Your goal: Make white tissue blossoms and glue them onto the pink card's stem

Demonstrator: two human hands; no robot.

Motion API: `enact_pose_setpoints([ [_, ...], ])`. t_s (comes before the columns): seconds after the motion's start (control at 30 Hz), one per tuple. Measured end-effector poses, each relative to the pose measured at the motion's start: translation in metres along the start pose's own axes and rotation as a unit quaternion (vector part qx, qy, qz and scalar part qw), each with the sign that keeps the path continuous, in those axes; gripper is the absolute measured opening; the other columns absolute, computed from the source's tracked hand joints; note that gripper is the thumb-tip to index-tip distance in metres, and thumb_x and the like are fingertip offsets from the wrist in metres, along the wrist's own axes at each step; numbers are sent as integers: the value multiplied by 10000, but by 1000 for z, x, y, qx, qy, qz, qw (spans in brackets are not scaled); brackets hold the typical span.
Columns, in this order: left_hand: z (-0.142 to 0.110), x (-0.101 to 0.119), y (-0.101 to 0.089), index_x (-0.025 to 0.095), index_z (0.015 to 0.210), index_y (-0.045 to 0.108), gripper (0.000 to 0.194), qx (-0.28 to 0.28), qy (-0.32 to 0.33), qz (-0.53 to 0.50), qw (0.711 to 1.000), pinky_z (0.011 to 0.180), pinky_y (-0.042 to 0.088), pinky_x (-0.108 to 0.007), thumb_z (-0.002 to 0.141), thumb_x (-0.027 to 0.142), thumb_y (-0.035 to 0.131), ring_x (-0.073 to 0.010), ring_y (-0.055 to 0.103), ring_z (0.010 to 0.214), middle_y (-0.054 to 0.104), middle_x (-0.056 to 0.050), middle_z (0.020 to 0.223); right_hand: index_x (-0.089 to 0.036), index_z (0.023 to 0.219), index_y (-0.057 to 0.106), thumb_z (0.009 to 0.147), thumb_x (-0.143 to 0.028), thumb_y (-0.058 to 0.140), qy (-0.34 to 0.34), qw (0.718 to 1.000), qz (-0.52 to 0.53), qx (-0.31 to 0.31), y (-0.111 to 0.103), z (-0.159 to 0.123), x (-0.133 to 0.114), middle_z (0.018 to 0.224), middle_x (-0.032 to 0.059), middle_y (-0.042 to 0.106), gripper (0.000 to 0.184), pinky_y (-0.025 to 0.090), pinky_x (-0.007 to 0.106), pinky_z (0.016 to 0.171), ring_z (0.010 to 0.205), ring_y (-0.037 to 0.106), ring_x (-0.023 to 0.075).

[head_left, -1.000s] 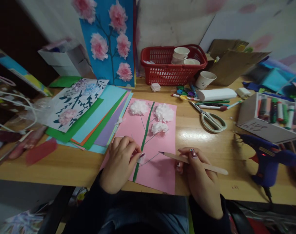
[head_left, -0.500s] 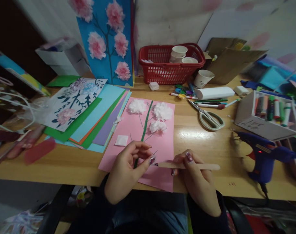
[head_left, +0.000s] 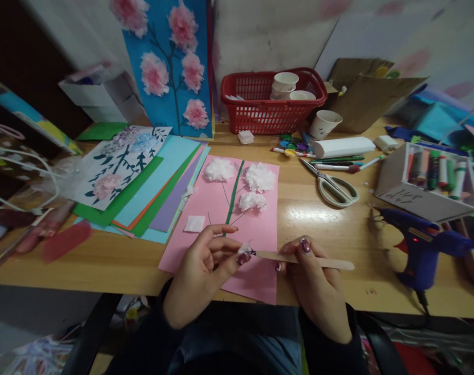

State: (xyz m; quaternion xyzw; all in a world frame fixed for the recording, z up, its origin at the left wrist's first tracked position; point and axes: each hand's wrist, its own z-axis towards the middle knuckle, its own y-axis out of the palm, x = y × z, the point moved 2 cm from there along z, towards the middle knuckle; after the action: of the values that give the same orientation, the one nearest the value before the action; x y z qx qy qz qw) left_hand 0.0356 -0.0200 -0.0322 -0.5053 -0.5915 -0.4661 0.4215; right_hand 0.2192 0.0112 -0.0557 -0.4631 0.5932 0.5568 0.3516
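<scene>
Between the thumb and fingers of my left hand (head_left: pixel 209 268) is a small piece of white tissue paper (head_left: pixel 244 249). My right hand (head_left: pixel 312 284) grips a flat wooden craft stick (head_left: pixel 332 264), whose dark tip meets the tissue at my left fingertips. Beneath both hands lies a pink sheet of paper (head_left: pixel 262 237) with a green stem (head_left: pixel 232 195) and thin drawn branches. Fluffy white tissue flowers (head_left: pixel 259 177) sit on its upper part. A folded white tissue square (head_left: pixel 194 224) rests on the sheet's left side.
Scissors (head_left: pixel 336 191), a blue glue gun (head_left: pixel 420 247) with a red light and a marker box (head_left: pixel 427 200) are on the right. Coloured paper sheets (head_left: pixel 139 205) are stacked on the left. Behind stand a red basket (head_left: pixel 260 117), a paper cup (head_left: pixel 325 124) and a blue flower picture (head_left: pixel 166 86).
The stick's dark tip has risen slightly, and more of the white tissue shows at my left fingertips. My left hand's fingers have shifted a little; both hands keep their hold.
</scene>
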Motion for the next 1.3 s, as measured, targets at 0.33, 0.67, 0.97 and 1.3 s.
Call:
enact_pose_setpoints([
  [0.33, 1, 0, 3, 187, 1141, 472, 405, 14, -10, -18, 1000, 801, 569, -280, 805, 201, 697, -168, 729, 840, 762, -51, 878, -209, 704, 686, 857, -485, 657, -12, 1000, 21, 14, 1, -2, -2, 628, -11, 578, 317, 489, 207, 595, 574, 539, 96],
  [0.67, 2, 4, 6, 161, 1193, 479, 361, -10, 9, -17, 1000, 882, 547, -318, 867, 224, 621, -170, 724, 885, 771, -76, 913, -210, 732, 675, 868, -493, 643, -6, 1000, 2, 7, -2, -2, 2, 679, -10, 608, 316, 485, 219, 615, 594, 554, 96],
  [0.97, 8, 6, 5, 179, 1129, 525, 429, 50, 32, 5, 998, 831, 580, -323, 751, 217, 725, -186, 732, 868, 749, -43, 883, -214, 747, 645, 894, -479, 612, -42, 999, -26, -12, 3, 1, -10, 644, -10, 621, 305, 477, 251, 560, 562, 572, 120],
  [1.3, 31, 53, -11, 153, 1107, 553, 462, 66, 131, 129, 981, 823, 565, -347, 700, 244, 752, -188, 722, 812, 739, -24, 789, -201, 621, 590, 919, -591, 479, -210, 948, -237, -39, -2, 74, -67, 425, -16, 548, 503, 390, 253, 422, 393, 512, 119],
])
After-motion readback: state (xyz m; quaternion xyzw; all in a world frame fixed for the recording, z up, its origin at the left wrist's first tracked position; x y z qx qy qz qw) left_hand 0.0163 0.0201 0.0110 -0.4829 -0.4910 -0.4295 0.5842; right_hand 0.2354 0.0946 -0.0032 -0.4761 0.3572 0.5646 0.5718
